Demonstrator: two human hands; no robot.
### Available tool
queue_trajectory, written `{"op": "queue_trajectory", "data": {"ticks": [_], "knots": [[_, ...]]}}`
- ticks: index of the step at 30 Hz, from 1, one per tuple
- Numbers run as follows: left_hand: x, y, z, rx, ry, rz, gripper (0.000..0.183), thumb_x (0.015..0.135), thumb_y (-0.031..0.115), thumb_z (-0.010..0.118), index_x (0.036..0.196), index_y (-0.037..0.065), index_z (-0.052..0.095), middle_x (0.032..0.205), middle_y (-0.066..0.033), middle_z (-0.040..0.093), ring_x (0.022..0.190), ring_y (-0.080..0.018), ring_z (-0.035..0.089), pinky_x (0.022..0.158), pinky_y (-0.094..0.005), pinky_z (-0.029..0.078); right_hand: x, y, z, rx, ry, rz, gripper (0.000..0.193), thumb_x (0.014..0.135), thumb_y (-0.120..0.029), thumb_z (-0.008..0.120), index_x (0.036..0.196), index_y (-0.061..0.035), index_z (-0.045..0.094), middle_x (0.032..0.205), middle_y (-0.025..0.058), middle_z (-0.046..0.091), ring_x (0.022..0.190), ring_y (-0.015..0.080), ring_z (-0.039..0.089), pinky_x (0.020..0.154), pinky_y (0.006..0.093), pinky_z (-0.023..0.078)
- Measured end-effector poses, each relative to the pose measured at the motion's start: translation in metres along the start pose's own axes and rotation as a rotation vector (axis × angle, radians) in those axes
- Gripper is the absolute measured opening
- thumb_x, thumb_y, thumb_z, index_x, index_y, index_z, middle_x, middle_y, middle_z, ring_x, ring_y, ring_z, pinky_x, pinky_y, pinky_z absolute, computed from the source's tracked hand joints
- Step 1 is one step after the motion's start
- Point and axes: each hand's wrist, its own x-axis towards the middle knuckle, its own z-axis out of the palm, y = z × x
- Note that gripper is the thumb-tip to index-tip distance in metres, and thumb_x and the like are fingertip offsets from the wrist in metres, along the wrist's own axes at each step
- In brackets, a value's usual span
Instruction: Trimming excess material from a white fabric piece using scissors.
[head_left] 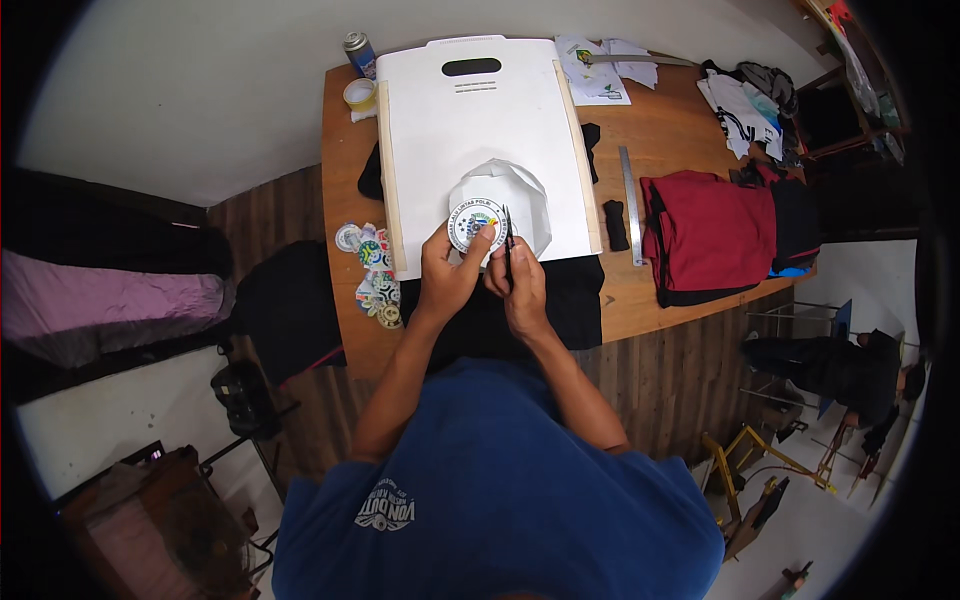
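Between the thumb and fingers of my left hand (445, 275) is a round printed emblem (468, 212), white with a dark ring of lettering and a coloured centre. My right hand (525, 298) grips black-handled scissors (508, 245), their blades pointing away from me along the emblem's right edge. Whether the blades are apart is too small to tell. A curling offcut of white sheet (538, 205) arcs around the emblem's far and right sides. Both hands are over the near end of a large white board (420, 140), with black cloth (560, 305) beneath it.
Cut-out emblems (375, 270) lie left of the board. A tape roll (359, 95) and spray can (358, 52) stand at its far left. Right are a metal ruler (631, 205), folded red cloth (710, 235) and printed papers (600, 75). Another person (870, 375) is farther right.
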Motion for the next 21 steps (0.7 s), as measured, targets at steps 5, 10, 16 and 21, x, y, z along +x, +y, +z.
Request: {"op": "queue_trajectory", "data": {"ticks": [5, 10, 16, 21], "knots": [[-0.0003, 0.0016, 0.0013, 0.005, 0.0, -0.001, 0.016, 0.091, 0.011, 0.06, 0.097, -0.003, 0.063, 0.088, -0.0058, 0.066, 0.08, -0.0082, 0.059, 0.071, -0.0225, 0.047, -0.0006, 0.0023, 0.0002, 0.056, 0.014, -0.02, 0.035, 0.102, -0.031, 0.032, 0.097, -0.0015, 0.049, 0.059, -0.0022, 0.031, 0.05, 0.0067, 0.026, 0.047, 0.0216, 0.026], [-0.0003, -0.0018, 0.0015, -0.006, 0.005, -0.006, 0.016, 0.091, 0.012, 0.06, 0.096, -0.003, 0.063, 0.087, -0.0051, 0.066, 0.08, -0.0079, 0.059, 0.07, -0.0226, 0.047, -0.0009, 0.0023, -0.0015, 0.062, -0.005, -0.045, 0.035, 0.102, -0.031, 0.033, 0.099, -0.0008, 0.05, 0.059, -0.0024, 0.032, 0.05, 0.0065, 0.026, 0.047, 0.0216, 0.026], [-0.0007, -0.0004, 0.0018, 0.011, 0.01, 0.005, 0.016, 0.09, 0.012, 0.06, 0.096, -0.003, 0.063, 0.086, -0.0051, 0.066, 0.079, -0.0077, 0.059, 0.07, -0.0221, 0.047, -0.001, 0.0037, -0.0012, 0.059, -0.01, -0.057, 0.035, 0.102, -0.031, 0.033, 0.101, 0.0, 0.05, 0.059, -0.0026, 0.032, 0.05, 0.0062, 0.026, 0.047, 0.0216, 0.026], [-0.0001, 0.0003, 0.0024, 0.015, 0.012, 0.01, 0.016, 0.09, 0.011, 0.061, 0.096, -0.003, 0.063, 0.086, -0.0054, 0.066, 0.079, -0.008, 0.059, 0.069, -0.0222, 0.047, -0.0008, 0.0045, -0.0015, 0.059, -0.018, -0.076, 0.035, 0.102, -0.03, 0.033, 0.101, 0.0003, 0.05, 0.059, -0.0028, 0.032, 0.05, 0.006, 0.026, 0.047, 0.0214, 0.027]]}}
